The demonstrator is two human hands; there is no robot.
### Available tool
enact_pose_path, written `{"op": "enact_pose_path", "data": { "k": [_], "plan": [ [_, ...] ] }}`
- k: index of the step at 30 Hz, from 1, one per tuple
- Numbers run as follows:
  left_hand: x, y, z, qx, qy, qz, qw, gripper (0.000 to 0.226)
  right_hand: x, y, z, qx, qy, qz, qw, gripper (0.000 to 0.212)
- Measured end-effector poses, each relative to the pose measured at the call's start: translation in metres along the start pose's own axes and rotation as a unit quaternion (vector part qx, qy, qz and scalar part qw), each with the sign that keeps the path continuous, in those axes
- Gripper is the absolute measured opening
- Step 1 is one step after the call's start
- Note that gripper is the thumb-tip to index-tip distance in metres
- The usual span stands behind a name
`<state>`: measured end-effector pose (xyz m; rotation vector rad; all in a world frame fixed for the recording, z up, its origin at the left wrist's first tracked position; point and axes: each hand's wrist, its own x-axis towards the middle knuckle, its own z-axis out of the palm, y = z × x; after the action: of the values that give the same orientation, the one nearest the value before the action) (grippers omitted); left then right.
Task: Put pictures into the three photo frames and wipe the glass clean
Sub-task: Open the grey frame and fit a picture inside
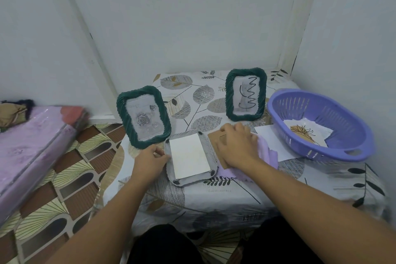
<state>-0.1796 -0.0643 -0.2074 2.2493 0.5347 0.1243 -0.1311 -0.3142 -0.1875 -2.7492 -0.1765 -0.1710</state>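
Pale walls close in a corner where a low table (225, 195) stands, draped in a leaf-print cloth; patterned flooring and a mattress (32, 146) wrapped in lilac plastic lie to the left

Largest item on the table is a purple plastic colander basket (321, 126) at the right, holding a leaf print on white paper. A loose white sheet (272, 141) lies flat, partly under the basket's near rim.

Two green rope-edged photo frames stand upright and filled: the rose frame (144, 117) at the left, the squiggle frame (246, 94) at the back. Judged complete as to pictures; glass condition cannot be told.

The third frame (190, 159) lies face-down between the hands, its grey back showing, a white sheet seated in the recess, four dark corner tabs visible. Long axis runs away from the person, tilted slightly left.

Brown backing board (216, 141) lies just right of that frame, touching or overlapping its right edge, mostly covered. A lilac cloth (266, 152) lies under and beside the right hand.

Left hand (150, 159): grip closed in a pinch on the third frame's left rim, steadying it. Right hand (239, 144): fingers spread flat on the backing board, palm down, grasping nothing visible.

Judgement: the board sits directly right of the open recess, and the right hand is nearer; the next move calls for a short leftward slide or lift to seat it
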Motion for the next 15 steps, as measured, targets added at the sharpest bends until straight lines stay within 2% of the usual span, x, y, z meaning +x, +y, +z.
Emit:
{"op": "enact_pose_path", "data": {
  "k": [3,12,15],
  "plan": [
    [0.000,0.000,0.000,0.002,-0.003,-0.001,1.000,0.014,0.002,-0.014,0.004,0.095,-0.048,-0.020,0.994,0.017],
    [0.004,-0.004,0.000,-0.022,-0.011,-0.017,1.000,0.014,0.005,-0.032,0.015,0.111,-0.107,0.019,0.988,0.058],
    [0.005,-0.004,0.000,-0.028,-0.012,-0.020,0.999,0.014,0.004,-0.035,0.017,0.098,-0.111,0.033,0.988,0.044]
  ]
}}
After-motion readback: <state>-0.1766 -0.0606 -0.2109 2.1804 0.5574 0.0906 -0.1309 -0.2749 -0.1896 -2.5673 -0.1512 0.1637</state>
